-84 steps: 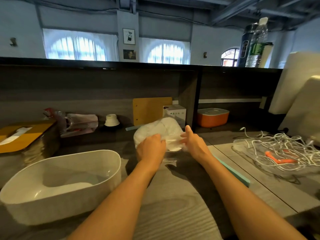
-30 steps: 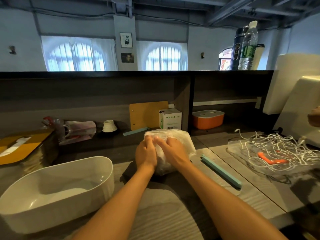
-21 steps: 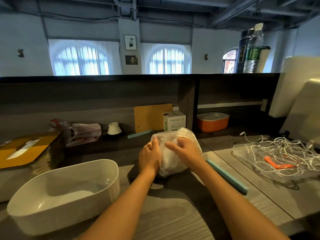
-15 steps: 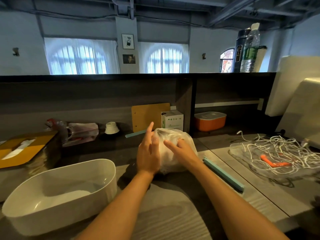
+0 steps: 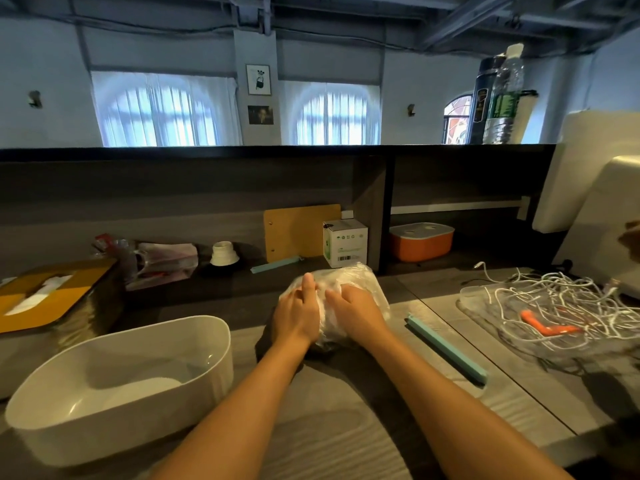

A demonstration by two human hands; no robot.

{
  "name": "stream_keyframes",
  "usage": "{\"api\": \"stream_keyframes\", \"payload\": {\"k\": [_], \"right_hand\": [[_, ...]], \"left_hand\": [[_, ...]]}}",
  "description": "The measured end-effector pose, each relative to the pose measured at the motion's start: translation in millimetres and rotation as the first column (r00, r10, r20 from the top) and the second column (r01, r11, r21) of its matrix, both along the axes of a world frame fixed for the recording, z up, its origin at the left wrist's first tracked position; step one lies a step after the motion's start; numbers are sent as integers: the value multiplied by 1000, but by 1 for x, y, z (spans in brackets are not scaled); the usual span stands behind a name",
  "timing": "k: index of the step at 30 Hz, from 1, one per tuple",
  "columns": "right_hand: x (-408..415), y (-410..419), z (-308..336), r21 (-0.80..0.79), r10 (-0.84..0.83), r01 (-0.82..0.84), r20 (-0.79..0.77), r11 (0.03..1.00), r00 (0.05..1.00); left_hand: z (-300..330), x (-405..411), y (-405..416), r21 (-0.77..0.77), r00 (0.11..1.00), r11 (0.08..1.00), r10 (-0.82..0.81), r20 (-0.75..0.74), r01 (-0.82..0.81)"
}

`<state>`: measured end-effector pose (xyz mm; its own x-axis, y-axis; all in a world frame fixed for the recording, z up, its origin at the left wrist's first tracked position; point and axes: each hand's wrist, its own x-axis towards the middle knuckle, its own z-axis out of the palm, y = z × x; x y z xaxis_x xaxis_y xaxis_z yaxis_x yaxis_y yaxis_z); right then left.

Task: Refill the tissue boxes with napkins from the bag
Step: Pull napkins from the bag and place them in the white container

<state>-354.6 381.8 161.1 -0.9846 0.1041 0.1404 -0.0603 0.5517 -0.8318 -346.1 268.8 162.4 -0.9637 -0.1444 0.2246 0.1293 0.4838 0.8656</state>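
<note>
- The counter, grey wood grain, carries everything under a dark shelf unit along its back edge.
- A white box stands open near the front left corner, lid off, with a thin white layer on its floor; it appears barely filled, so the refill looks to be at an early stage.
- A second box with a yellow lid sits at the left edge, a tissue showing through its slot.
- The clear plastic bag of napkins lies mid-counter toward the back edge, just beside a teal clip off it on the right.
- The left hand rests on the bag's left side, fingers fairly straight and pressed to the plastic.
- The right hand curls over the bag's top, its grip bunching the film; no napkins are out yet, so drawing them and loading the box remain.
</note>
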Motion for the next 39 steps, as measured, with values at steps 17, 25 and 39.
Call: {"api": "stream_keyframes", "payload": {"k": [17,25,39], "right_hand": [[13,16,19,194,100,-63,-188,979,977],[9,9,12,182,56,-55,-1,982,998],[17,12,29,42,175,-171,-151,984,973]], "left_hand": [[-2,-8,0,-11,999,999,46,0,-46],[-4,-7,-4,84,967,996,-16,-254,38],[-3,3,-7,-51,951,998,-38,-307,23]]}}
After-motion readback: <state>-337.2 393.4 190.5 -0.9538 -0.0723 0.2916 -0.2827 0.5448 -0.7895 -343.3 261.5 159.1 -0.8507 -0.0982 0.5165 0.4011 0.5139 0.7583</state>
